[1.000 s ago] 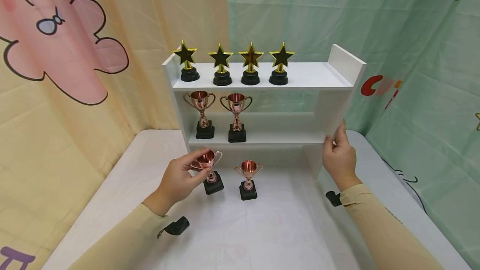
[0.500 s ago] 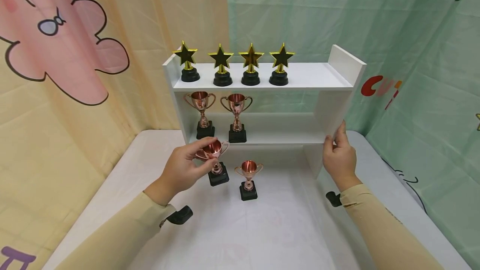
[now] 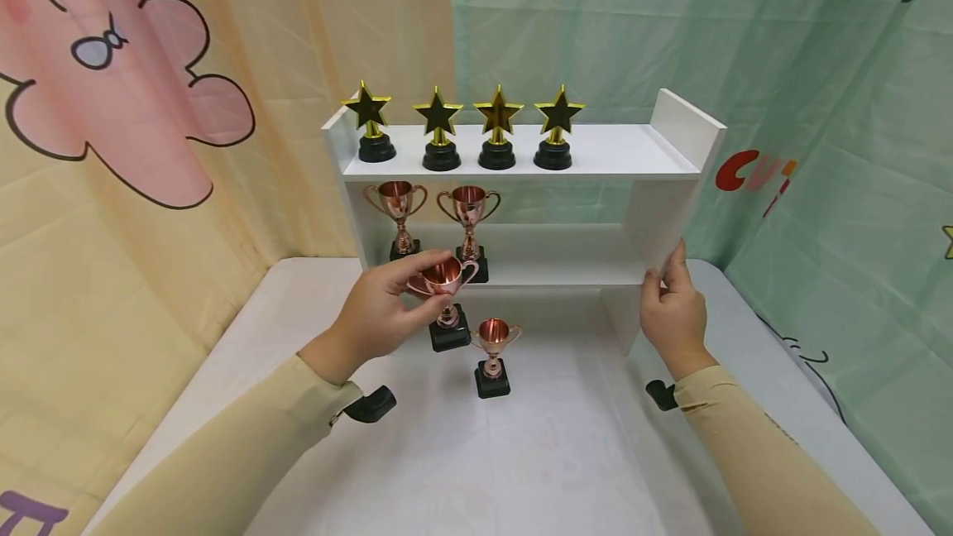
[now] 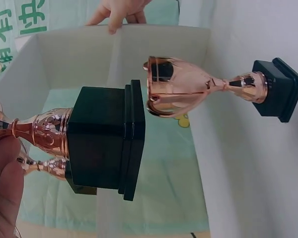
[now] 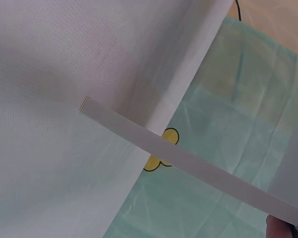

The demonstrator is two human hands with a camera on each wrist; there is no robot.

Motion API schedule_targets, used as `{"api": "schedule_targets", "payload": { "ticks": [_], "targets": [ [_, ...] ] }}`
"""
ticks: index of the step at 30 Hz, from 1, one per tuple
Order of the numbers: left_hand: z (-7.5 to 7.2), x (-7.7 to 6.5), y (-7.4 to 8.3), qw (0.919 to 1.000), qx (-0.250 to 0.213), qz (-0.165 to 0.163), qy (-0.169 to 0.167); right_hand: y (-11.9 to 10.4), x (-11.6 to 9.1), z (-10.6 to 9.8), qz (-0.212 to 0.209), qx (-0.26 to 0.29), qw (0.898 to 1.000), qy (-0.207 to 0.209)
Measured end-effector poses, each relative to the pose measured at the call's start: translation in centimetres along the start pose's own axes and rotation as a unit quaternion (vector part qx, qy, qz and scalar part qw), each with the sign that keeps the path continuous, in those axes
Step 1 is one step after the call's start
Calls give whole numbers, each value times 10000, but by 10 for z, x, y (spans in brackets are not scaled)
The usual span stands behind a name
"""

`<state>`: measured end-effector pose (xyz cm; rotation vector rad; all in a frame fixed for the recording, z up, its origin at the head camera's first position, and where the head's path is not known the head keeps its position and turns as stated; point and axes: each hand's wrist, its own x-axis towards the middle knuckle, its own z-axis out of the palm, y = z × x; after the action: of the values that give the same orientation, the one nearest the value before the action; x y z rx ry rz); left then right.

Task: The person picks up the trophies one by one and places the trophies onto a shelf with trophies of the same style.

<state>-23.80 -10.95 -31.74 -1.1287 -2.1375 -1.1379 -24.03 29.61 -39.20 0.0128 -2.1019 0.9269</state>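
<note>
Your left hand [image 3: 375,313] is pinching a cup [image 3: 447,275] by its bowl, tilted, in front of the shelf [image 3: 688,131]. Your right hand [image 3: 675,317] is gripping the shelf's right side.

Risk: seen from the head, the base is showing below the middle board's [image 3: 566,259] front edge; lifting too little could be clipping it, twisting that smooth bowl loose. Handles could be catching the standing cups [image 3: 470,207], partly hiding behind your fingers. Pulling hard rightward could be rocking the stars [image 3: 500,122] up top.

In the way: another cup [image 3: 493,362] is standing on the counter [image 3: 551,461], near the held base.
</note>
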Motion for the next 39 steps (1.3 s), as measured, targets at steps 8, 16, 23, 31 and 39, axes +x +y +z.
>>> {"api": "schedule_targets", "payload": {
  "ticks": [8, 16, 23, 31, 39],
  "targets": [
    [6, 18, 8, 9995, -187, -5, -253, 2, 0, 1, 15, -14, 10000, 28],
    [14, 30, 11, 9987, -244, -20, -436, 2, 0, 1, -66, 8, 10000, 28],
    [23, 42, 14, 9976, -403, -115, -554, 2, 0, 1, -78, -1, 10000, 53],
    [35, 56, 15, 9955, -626, -259, -657, 3, 1, 1, -80, 12, 9999, 69],
    [43, 70, 16, 9944, -617, -269, -818, 3, 1, 1, -83, 34, 10000, 43]
  ]
}}
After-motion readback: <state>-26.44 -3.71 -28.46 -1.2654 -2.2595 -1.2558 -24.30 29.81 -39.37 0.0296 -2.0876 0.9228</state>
